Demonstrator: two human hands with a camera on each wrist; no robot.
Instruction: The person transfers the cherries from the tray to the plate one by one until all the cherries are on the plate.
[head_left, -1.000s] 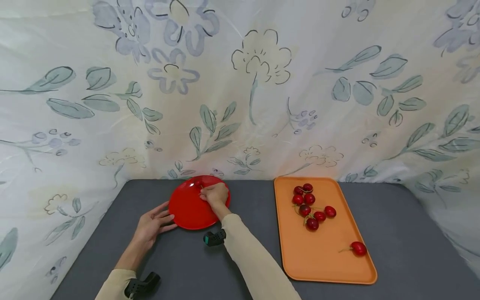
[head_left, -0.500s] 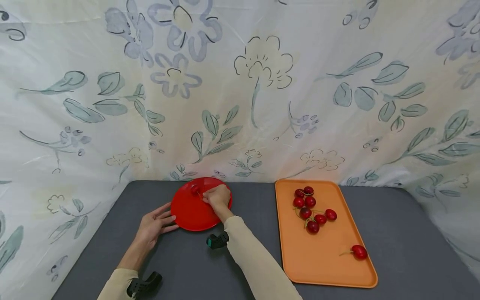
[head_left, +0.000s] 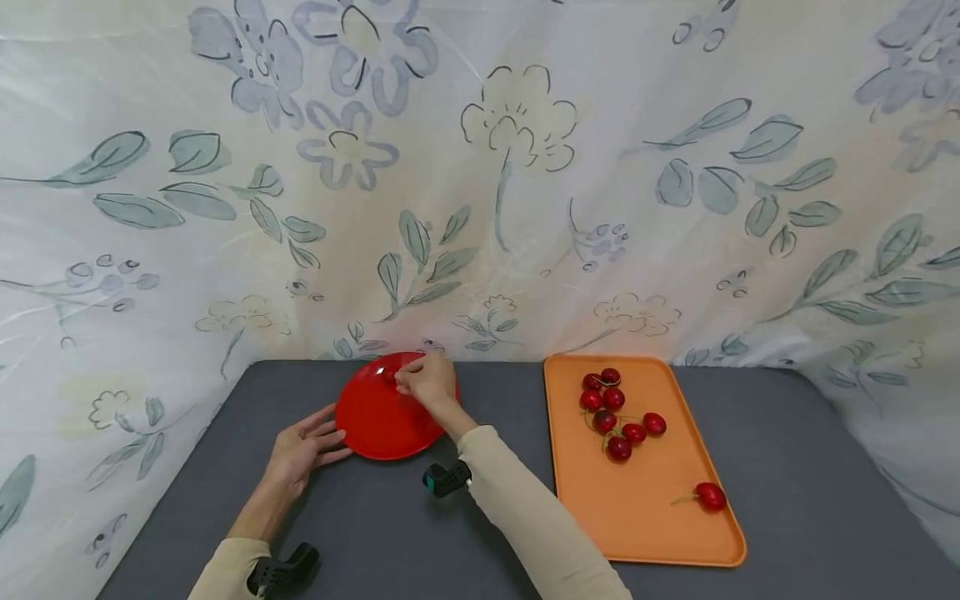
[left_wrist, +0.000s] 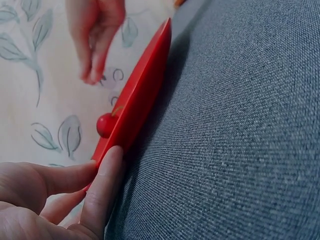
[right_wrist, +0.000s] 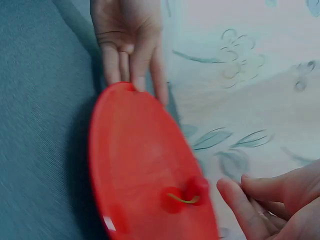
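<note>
A red plate [head_left: 390, 425] lies on the grey table. My left hand [head_left: 295, 454] holds its near-left rim, with fingers on both sides of the edge in the left wrist view. On the far part of the plate sits a red cherry [left_wrist: 106, 125] with a thin stem, also visible in the right wrist view as a cherry [right_wrist: 197, 189] beside a shiny red patch. My right hand [head_left: 429, 383] hovers over the plate near that cherry. Its thumb and forefinger stand slightly apart, the other fingers loosely bent, and nothing shows between them.
An orange tray [head_left: 645, 533] stands to the right of the plate. Several cherries [head_left: 613, 400] cluster in its upper part, and a lone cherry [head_left: 710, 497] lies by its right edge. A floral cloth [head_left: 510, 208] hangs behind the table.
My right hand has let go of the cherry's stem and lifted up and away from it. The cherry stays on the plate, and my left hand keeps its place at the rim.
</note>
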